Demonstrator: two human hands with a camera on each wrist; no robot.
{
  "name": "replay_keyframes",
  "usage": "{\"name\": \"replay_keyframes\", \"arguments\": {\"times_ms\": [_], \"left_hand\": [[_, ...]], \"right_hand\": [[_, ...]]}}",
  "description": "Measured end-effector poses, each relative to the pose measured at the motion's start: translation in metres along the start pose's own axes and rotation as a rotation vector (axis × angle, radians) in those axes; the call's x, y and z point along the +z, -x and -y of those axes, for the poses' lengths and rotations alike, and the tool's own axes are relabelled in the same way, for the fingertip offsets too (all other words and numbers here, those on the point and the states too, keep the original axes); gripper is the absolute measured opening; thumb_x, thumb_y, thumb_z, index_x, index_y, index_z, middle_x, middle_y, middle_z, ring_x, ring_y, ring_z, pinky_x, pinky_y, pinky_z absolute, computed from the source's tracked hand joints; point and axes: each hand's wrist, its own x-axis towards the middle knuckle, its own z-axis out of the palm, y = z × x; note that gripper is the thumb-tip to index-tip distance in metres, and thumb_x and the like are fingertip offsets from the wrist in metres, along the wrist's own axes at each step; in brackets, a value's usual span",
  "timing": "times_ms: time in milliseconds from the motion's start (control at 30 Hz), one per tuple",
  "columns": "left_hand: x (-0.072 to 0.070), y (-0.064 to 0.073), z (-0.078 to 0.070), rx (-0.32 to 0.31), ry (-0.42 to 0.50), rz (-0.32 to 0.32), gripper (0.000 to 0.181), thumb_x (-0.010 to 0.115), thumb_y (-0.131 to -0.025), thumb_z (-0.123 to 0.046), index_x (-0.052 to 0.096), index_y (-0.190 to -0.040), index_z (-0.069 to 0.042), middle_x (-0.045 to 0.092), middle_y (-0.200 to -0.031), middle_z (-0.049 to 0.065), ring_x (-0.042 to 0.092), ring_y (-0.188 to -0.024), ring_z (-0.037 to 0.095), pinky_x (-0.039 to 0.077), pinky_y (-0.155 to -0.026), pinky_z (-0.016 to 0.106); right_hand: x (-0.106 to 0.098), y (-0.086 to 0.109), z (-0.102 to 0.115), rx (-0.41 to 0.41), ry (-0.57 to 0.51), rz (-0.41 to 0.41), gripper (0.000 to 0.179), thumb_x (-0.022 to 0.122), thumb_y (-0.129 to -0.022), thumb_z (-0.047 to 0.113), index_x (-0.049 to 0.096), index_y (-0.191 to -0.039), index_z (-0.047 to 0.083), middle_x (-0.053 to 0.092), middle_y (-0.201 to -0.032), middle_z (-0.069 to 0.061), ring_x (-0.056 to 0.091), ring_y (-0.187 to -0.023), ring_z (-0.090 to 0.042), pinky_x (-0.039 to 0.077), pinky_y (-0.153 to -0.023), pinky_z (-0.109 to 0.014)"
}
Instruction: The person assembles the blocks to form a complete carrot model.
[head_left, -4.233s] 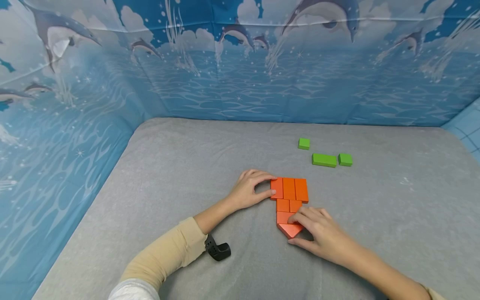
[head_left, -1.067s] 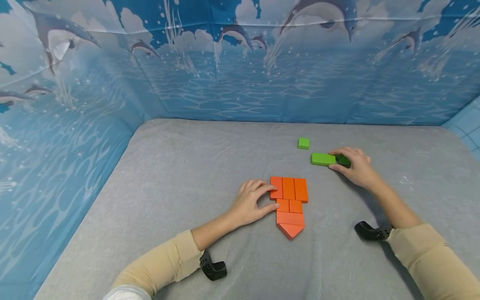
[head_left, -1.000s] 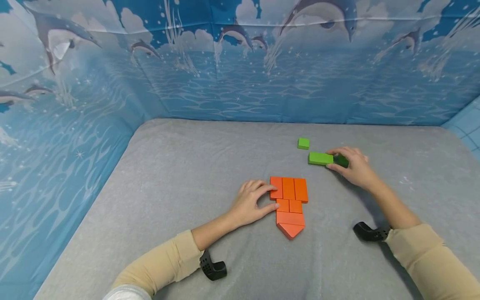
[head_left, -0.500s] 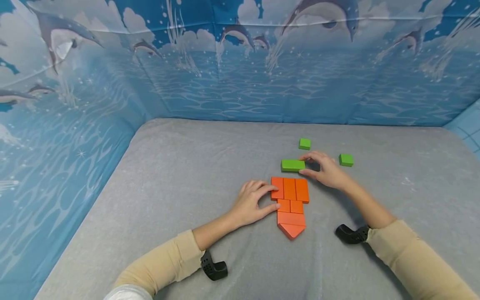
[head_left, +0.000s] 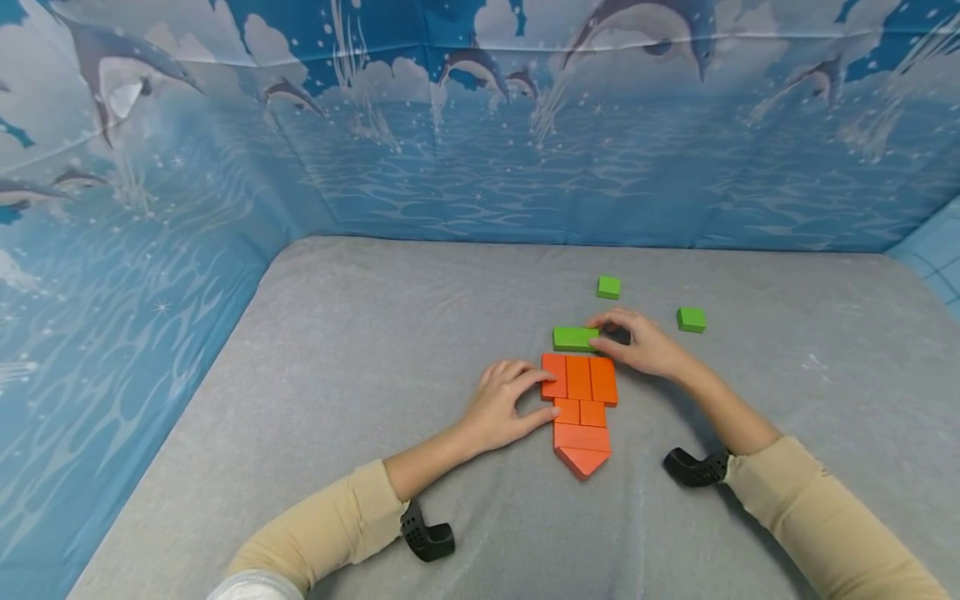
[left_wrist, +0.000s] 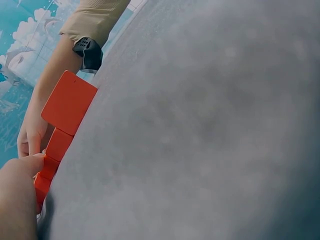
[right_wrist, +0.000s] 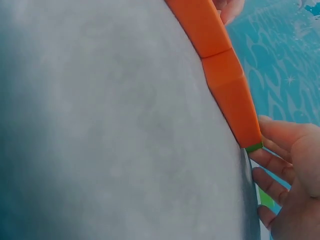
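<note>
Orange blocks (head_left: 578, 377) lie joined in a flat shape, three upright pieces on top, narrower ones below and a pointed piece at the near end. My left hand (head_left: 497, 408) rests against their left side, forefinger on the top left block and thumb at the small block beneath. Just beyond the top row, my right hand (head_left: 637, 343) pinches the right end of a long green block (head_left: 573, 338) between thumb and fingers. In the right wrist view only a sliver of the green block (right_wrist: 255, 147) shows past the orange ones.
Two small green blocks lie on the grey cloth surface (head_left: 390, 333): one green cube (head_left: 608, 287) behind the right hand, another green cube (head_left: 691, 319) to its right. A blue dolphin-print curtain (head_left: 480, 167) rises behind. Black wrist mounts (head_left: 427, 533) hang from both sleeves.
My right hand left the pointed orange piece, took the long green block and carried it left to the far side of the orange shape. My left hand slid slightly nearer along the blocks.
</note>
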Motion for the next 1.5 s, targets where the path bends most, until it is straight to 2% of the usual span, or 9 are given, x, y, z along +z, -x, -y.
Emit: {"name": "replay_keyframes", "arguments": {"times_ms": [300,567,733,867,1033,1133,1267,1367,1500], "left_hand": [[-0.001,-0.001,0.0,-0.001,0.002,0.004,0.04,0.064,-0.083,-0.039,0.06,-0.117,-0.019,0.055,-0.11,-0.001,0.046,-0.103,0.014,0.029,-0.1,0.037],[-0.002,-0.001,-0.001,-0.005,0.003,0.005,0.04,0.064,-0.083,-0.039,0.06,-0.117,-0.019,0.055,-0.109,-0.002,0.046,-0.103,0.014,0.029,-0.1,0.038],[-0.002,-0.002,-0.002,-0.005,0.008,0.004,0.04,0.065,-0.083,-0.038,0.06,-0.117,-0.018,0.055,-0.109,-0.001,0.046,-0.103,0.014,0.029,-0.1,0.038],[-0.003,-0.002,-0.002,-0.006,0.004,0.003,0.04,0.065,-0.083,-0.039,0.06,-0.116,-0.018,0.055,-0.109,-0.002,0.046,-0.103,0.014,0.029,-0.1,0.038],[-0.004,-0.003,-0.002,-0.004,0.005,0.003,0.039,0.065,-0.083,-0.039,0.06,-0.116,-0.019,0.055,-0.109,-0.002,0.046,-0.103,0.014,0.029,-0.099,0.038],[-0.004,-0.003,-0.003,-0.006,0.005,0.002,0.039,0.065,-0.083,-0.039,0.06,-0.116,-0.019,0.055,-0.109,-0.002,0.046,-0.103,0.013,0.029,-0.099,0.037],[-0.004,-0.003,-0.003,-0.006,0.007,0.001,0.039,0.065,-0.083,-0.039,0.06,-0.116,-0.019,0.055,-0.109,-0.002,0.046,-0.103,0.014,0.029,-0.099,0.038],[-0.004,-0.003,-0.003,-0.006,0.011,0.002,0.039,0.065,-0.083,-0.038,0.06,-0.116,-0.018,0.055,-0.109,-0.001,0.046,-0.103,0.014,0.028,-0.1,0.038],[-0.004,-0.003,-0.003,-0.008,0.014,0.002,0.039,0.065,-0.083,-0.038,0.06,-0.116,-0.018,0.055,-0.108,-0.001,0.046,-0.103,0.014,0.028,-0.101,0.039]], "right_hand": [[-0.002,0.001,0.005,0.04,-0.02,0.044,0.023,0.061,-0.088,0.011,0.062,-0.108,0.001,0.06,-0.106,-0.013,0.051,-0.093,-0.022,0.041,-0.082,-0.041],[-0.01,0.003,0.034,0.067,-0.045,0.078,0.023,0.061,-0.086,0.003,0.06,-0.106,-0.008,0.059,-0.103,-0.019,0.052,-0.09,-0.028,0.042,-0.079,-0.044],[-0.006,0.002,0.016,0.079,-0.03,0.09,0.024,0.062,-0.087,0.009,0.061,-0.108,-0.002,0.059,-0.104,-0.014,0.051,-0.091,-0.023,0.043,-0.077,-0.034],[-0.003,0.0,0.003,0.085,-0.046,0.091,0.026,0.063,-0.086,0.011,0.061,-0.109,0.0,0.059,-0.106,-0.012,0.051,-0.092,-0.022,0.043,-0.078,-0.034],[-0.006,0.0,0.002,0.094,-0.077,0.089,0.027,0.063,-0.087,0.013,0.06,-0.111,0.0,0.059,-0.106,-0.012,0.051,-0.092,-0.021,0.043,-0.077,-0.034],[-0.013,0.002,0.003,0.092,-0.079,0.03,0.029,0.061,-0.088,0.013,0.059,-0.114,-0.001,0.059,-0.107,-0.015,0.051,-0.092,-0.023,0.042,-0.075,-0.036],[-0.029,0.009,-0.003,0.104,-0.044,-0.13,0.033,0.06,-0.089,0.013,0.056,-0.118,-0.002,0.056,-0.11,-0.019,0.049,-0.095,-0.028,0.038,-0.079,-0.045],[-0.043,0.018,-0.013,0.148,-0.005,-0.227,0.037,0.059,-0.09,0.016,0.053,-0.122,-0.001,0.053,-0.112,-0.021,0.047,-0.099,-0.033,0.035,-0.081,-0.049],[-0.061,0.031,-0.028,0.234,0.025,-0.267,0.042,0.059,-0.09,0.019,0.05,-0.126,0.0,0.049,-0.116,-0.02,0.044,-0.102,-0.035,0.034,-0.078,-0.05]]}}
